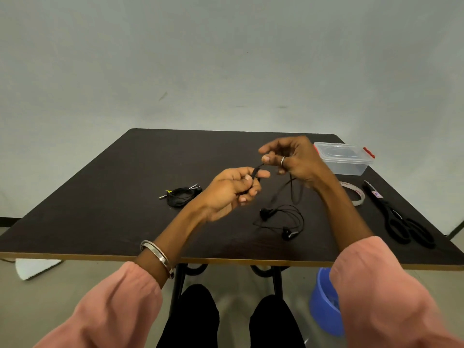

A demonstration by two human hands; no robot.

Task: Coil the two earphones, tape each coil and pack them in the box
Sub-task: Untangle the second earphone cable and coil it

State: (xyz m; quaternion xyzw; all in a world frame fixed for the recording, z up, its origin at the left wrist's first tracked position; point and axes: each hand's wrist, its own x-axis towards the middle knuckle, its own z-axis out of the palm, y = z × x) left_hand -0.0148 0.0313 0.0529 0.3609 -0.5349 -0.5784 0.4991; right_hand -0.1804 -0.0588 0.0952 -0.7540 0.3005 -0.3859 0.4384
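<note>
Above the dark table point(100, 197), my left hand point(232, 189) grips a small coil of black earphone cable. My right hand point(293, 156) is raised just beyond it and pinches the same cable, which hangs down from it to the table. The rest of this earphone point(283, 222) lies loose on the table below, with both earbuds showing. A second black earphone point(180, 194) lies coiled to the left, its plug pointing left. A clear plastic box point(344, 159) with red clips stands closed at the far right. A tape roll point(356, 194) lies in front of the box.
Black scissors point(401, 222) lie along the table's right side. A blue bucket point(324, 305) stands on the floor under the right front edge. My knees are below the table's front edge.
</note>
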